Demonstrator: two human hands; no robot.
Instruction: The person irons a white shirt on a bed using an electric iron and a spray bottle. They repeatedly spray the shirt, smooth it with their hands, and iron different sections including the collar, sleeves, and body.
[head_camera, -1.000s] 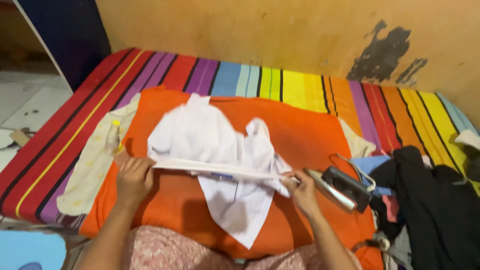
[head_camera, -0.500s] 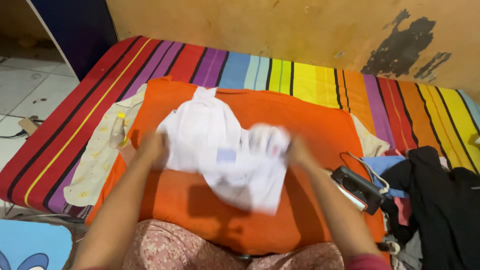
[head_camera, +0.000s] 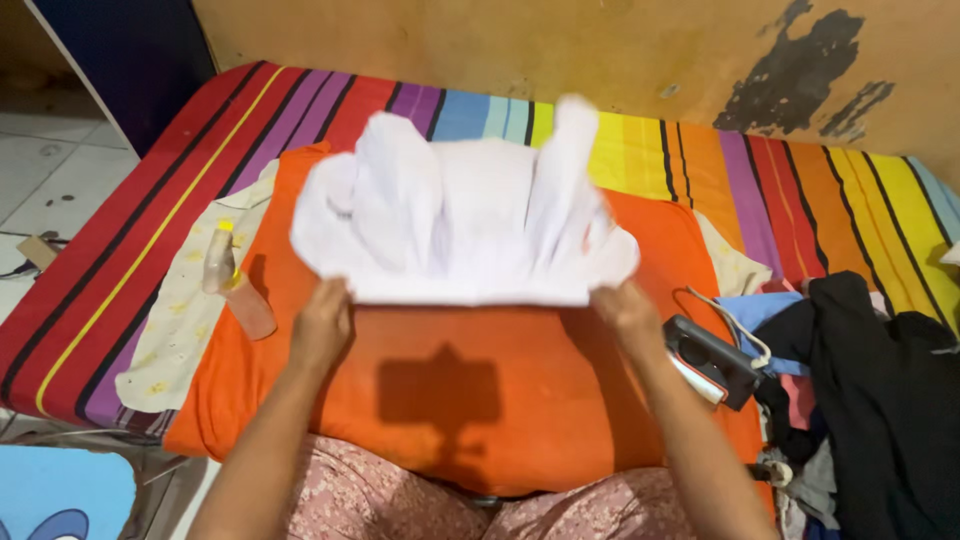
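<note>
Left hand: our left hand (head_camera: 322, 325) pinches the near-left corner of the white garment (head_camera: 455, 215), fingers clenched on the hem.
Right hand: our right hand (head_camera: 627, 312) grips the near-right corner the same way, closed on the cloth.
Garment: it is stretched between both hands above the orange cloth (head_camera: 450, 400), its far part blurred and billowing toward the wall (head_camera: 560, 45); we cannot tell whether it touches the cloth yet.
Bed: the orange cloth lies over a striped mattress (head_camera: 150, 215), with a pale towel (head_camera: 185, 320) at its left edge.
Nearby: a small spray bottle (head_camera: 232, 285) lies just left of our left hand; an iron (head_camera: 712, 362) rests just right of our right wrist, beside a heap of dark clothes (head_camera: 880, 400).
Doing it well: we judge an even pull on both corners matters, keeping the hem taut and level so the fabric settles flat, centred on the orange cloth, apart from the iron and bottle.
</note>
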